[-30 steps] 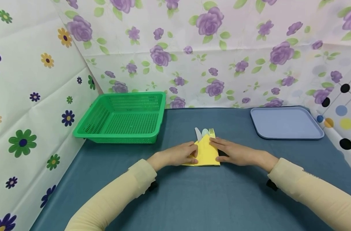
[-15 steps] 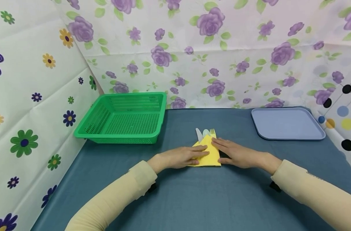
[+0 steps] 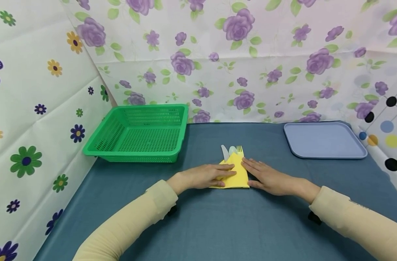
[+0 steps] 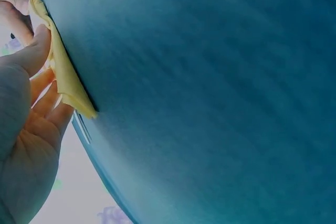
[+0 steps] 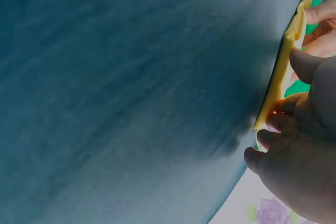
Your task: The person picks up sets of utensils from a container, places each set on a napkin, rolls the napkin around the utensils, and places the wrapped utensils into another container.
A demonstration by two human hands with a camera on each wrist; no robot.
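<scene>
A folded yellow napkin (image 3: 237, 177) lies on the blue tablecloth in the middle of the head view. Out of its pointed top stick a pale knife (image 3: 225, 152), a pale spoon (image 3: 232, 149) and a yellow fork (image 3: 240, 150); their lower parts are hidden inside the napkin. My left hand (image 3: 205, 176) rests flat on the napkin's left side, fingers stretched across it. At the right edge, my right hand (image 3: 273, 178) touches the napkin with straight fingertips and thumb. Both wrist views show the napkin (image 4: 68, 74) low and thin against the cloth, fingers upon it.
Back left stands a green plastic basket (image 3: 177, 146) with perforated walls. A light blue-grey tray (image 3: 326, 139) lies at the back right. Flower-printed sheets (image 3: 215, 83) hang behind the table and along its left side.
My left hand's fingers have uncurled and spread over the napkin. The right hand has slid slightly right and toward me, to the napkin's edge. The cutlery has stayed in place.
</scene>
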